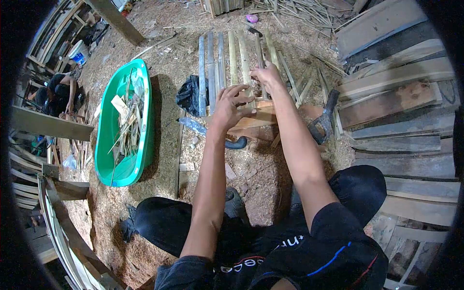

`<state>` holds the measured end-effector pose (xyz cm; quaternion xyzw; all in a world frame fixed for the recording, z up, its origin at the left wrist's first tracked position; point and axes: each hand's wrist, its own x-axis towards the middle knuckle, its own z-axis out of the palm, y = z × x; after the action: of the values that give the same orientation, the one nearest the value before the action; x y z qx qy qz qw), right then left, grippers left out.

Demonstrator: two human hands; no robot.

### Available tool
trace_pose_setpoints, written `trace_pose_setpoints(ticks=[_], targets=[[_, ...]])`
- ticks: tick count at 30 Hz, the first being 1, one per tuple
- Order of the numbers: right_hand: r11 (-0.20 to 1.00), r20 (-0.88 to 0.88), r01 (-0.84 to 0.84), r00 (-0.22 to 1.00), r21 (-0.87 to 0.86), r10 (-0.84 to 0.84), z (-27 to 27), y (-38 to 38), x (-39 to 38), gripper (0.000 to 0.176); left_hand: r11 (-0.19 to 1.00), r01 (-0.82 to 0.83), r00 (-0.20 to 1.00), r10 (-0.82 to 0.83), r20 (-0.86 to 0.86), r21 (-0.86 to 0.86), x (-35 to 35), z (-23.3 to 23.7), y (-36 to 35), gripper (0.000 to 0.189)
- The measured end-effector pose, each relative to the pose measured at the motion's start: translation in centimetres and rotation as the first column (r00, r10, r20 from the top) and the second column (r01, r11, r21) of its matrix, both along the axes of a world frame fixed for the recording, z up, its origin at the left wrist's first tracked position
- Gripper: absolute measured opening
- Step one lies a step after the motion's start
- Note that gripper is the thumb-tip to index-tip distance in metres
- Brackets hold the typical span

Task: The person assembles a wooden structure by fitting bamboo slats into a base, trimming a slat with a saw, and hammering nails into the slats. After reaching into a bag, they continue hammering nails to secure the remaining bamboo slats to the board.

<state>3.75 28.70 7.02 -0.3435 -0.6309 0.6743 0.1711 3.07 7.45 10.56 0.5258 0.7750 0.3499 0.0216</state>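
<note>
Bamboo slat (271,50) under R hand (267,76) fingers; L hand (231,105) beside.

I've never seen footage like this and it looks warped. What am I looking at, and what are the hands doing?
One camera, worn on a person's head, looks down, so the edges bend. No machine: both bare arms are the wearer's own. The left hand lies with fingers spread on bamboo slats laid side by side on sawdust-covered ground; the right hand rests farther up them, its grip unclear. A green tub of bamboo scraps sits to the left, wooden planks to the right. Another person crouches at far left.
</note>
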Motion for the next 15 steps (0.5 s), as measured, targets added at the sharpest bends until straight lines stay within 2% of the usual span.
trace_pose_setpoints(ticks=[4, 7, 10, 13, 15], targets=[[0.997, -0.024, 0.071, 0.997, -0.037, -0.072, -0.4, -0.2, -0.2, 0.048, 1.0, 0.0, 1.0, -0.001, -0.019, -0.002, -0.2, -0.3, 0.0, 0.043], [0.998, -0.006, 0.07, 0.998, -0.003, -0.07, -0.9, 0.0, -0.6, 0.049, 1.0, 0.003, 1.0, -0.003, -0.029, 0.001, -0.1, -0.3, 0.0, 0.042], [0.998, 0.03, -0.057, 0.998, -0.036, 0.058, -0.1, 0.2, -0.1, 0.068, 1.0, -0.017, 0.999, 0.017, -0.03, -0.014, 0.0, -0.1, 0.0, 0.042], [0.996, -0.05, 0.068, 0.996, -0.064, -0.072, 0.1, -0.7, 0.2, 0.04, 1.0, -0.015, 1.0, 0.014, -0.019, -0.017, 0.0, -0.1, 0.0, 0.041], [0.994, -0.075, 0.071, 0.994, -0.08, -0.077, 0.2, -0.8, 0.3, 0.04, 1.0, -0.007, 1.0, 0.007, -0.012, -0.002, -0.1, -0.1, 0.0, 0.041]])
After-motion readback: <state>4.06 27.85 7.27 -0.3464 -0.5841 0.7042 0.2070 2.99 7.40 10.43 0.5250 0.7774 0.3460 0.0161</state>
